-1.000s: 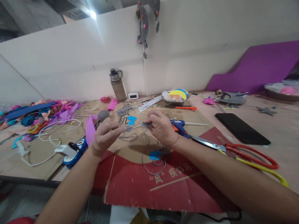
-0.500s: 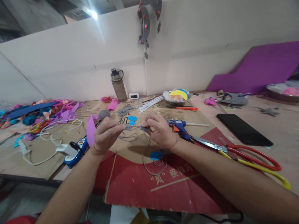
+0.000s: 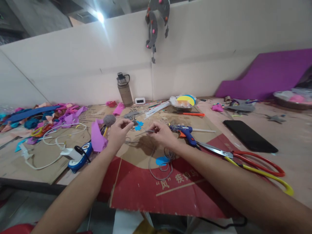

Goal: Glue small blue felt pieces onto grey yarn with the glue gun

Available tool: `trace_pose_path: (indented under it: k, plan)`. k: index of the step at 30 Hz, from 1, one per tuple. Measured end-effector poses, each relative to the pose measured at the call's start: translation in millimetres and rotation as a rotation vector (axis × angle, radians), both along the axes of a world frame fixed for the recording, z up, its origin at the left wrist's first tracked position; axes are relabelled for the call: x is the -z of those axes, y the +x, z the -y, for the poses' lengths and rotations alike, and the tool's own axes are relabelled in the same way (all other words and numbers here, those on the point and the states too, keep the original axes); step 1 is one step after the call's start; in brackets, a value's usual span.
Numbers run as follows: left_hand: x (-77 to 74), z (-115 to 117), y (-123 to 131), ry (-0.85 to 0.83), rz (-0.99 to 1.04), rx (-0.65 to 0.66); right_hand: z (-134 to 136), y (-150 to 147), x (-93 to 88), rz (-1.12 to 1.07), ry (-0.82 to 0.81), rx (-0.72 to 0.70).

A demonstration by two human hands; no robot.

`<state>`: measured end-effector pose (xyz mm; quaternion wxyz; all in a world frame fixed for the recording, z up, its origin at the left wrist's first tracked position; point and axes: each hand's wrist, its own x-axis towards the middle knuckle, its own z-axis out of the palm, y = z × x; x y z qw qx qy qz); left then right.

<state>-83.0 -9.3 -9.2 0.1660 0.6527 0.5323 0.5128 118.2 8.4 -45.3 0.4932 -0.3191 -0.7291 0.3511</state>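
My left hand (image 3: 120, 131) is closed in a pinch above the cardboard, with a small dark grey felt piece (image 3: 135, 123) at its fingertips. Across a short gap, my right hand (image 3: 162, 134) pinches a thin grey cord (image 3: 143, 132), whose short end points left; a bit of grey shows between the fingers, mostly hidden. More of that cord loops down over the cardboard (image 3: 136, 195) and a blue oval piece (image 3: 162, 161). Blue flower-shaped cutouts (image 3: 138, 125) lie just behind the gap. Beside my left hand are a grey ball (image 3: 109, 120) and a purple strip (image 3: 97, 138).
Right of my hands lie a blue glue gun (image 3: 187, 133), large scissors (image 3: 258, 162) and a black phone (image 3: 250, 136). On the left are a blue power strip (image 3: 80, 159) with white cable and felt scraps (image 3: 48, 118). A bottle (image 3: 124, 92) and metal bowl (image 3: 182, 104) stand behind.
The cord was stretched between both hands; now its left end hangs free of my left hand. My left hand has risen slightly and turned. The view has shifted a little.
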Motion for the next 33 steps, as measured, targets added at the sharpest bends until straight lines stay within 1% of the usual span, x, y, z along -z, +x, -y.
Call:
trace_pose_path:
  k: [2, 3, 6, 9, 14, 17, 23, 26, 30, 33]
  plan:
    - [2.4, -2, 1, -0.098, 0.088, 0.005, -3, 0, 0.8, -0.06, -0.163, -0.053]
    - [3.5, -3, 2, -0.138, 0.137, 0.012, -4, -1, 0.6, -0.084, -0.212, -0.081]
    - [6.2, -3, 6, -0.241, 0.286, 0.031, -2, -2, -2.1, -0.135, -0.265, -0.134]
    - [7.5, -3, 8, -0.297, 0.371, 0.059, -1, -2, -3.8, -0.185, -0.306, -0.191]
    - [8.8, -6, 7, -0.363, 0.493, 0.175, -5, -1, -0.2, -0.371, -0.407, -0.236]
    - [9.4, -7, 6, -0.37, 0.511, 0.206, -4, -2, -1.1, -0.409, -0.423, -0.267]
    - [12.9, -8, 7, -0.339, 0.417, 0.182, 4, -5, -8.9, -0.453, -0.437, -0.281]
    - [13.0, -8, 8, -0.332, 0.41, 0.185, 5, -4, -11.5, -0.503, -0.453, -0.28]
    - [10.4, -6, 8, -0.333, 0.471, 0.232, 3, -2, -13.6, -0.581, -0.547, -0.253]
    - [9.0, -5, 9, -0.318, 0.495, 0.216, 1, -1, -13.6, -0.61, -0.614, -0.198]
